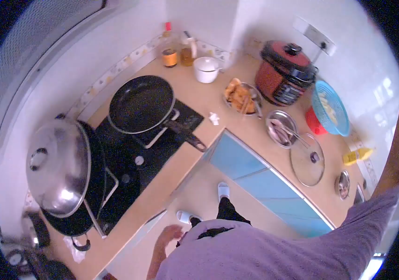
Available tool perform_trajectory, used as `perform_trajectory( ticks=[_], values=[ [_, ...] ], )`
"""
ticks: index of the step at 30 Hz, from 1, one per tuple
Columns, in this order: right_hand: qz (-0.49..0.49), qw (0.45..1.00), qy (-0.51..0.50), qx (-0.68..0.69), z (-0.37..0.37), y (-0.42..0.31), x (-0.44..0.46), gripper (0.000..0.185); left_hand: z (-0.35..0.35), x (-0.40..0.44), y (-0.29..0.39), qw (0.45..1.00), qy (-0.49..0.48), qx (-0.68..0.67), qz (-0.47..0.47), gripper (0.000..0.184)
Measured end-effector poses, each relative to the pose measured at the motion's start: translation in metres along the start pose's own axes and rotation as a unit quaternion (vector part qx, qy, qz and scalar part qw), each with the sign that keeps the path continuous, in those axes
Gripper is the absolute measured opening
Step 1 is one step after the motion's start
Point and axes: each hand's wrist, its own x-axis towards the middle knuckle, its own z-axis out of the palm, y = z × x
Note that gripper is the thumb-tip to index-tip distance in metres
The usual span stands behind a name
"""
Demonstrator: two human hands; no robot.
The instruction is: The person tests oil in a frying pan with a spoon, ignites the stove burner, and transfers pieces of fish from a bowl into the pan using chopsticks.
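My left hand (170, 233) hangs low beside my waist, in front of the purple shirt (236, 252). Its fingers are loosely bent, a little blurred, and nothing shows in them. My right arm reaches up along the right edge of the view, and the hand itself lies outside the picture. Ahead on the black stove (138, 161) rests a black frying pan (141, 103), its handle pointing toward me. To the left stands a wok covered by a domed steel lid (59, 168). Neither hand touches the cookware.
Along the counter stand a red pressure cooker (285, 72), a white lidded pot (206, 70), bottles (169, 57), a bowl of orange-brown food (241, 98) and a steel bowl with chopsticks (281, 129). Further right are a glass lid (306, 161), a blue basket (331, 108) and a yellow bottle (357, 156).
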Motion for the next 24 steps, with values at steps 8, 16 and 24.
perform_trajectory(
  ticks=[8, 16, 24],
  values=[
    [-0.191, 0.793, 0.044, 0.577, -0.146, -0.040, 0.079, 0.009, 0.125, 0.085, 0.255, 0.921, 0.019, -0.286, 0.263, 0.034],
    [-0.094, 0.940, -0.036, 0.325, -0.029, 0.147, -0.206, 0.037, 0.169, 0.112, 0.311, 0.829, 0.092, -0.442, 0.331, 0.022],
    [0.305, 0.827, -0.313, 0.354, 0.007, 0.198, -0.302, 0.017, 0.165, 0.119, 0.302, 0.820, 0.106, -0.430, 0.362, 0.021]
  ],
)
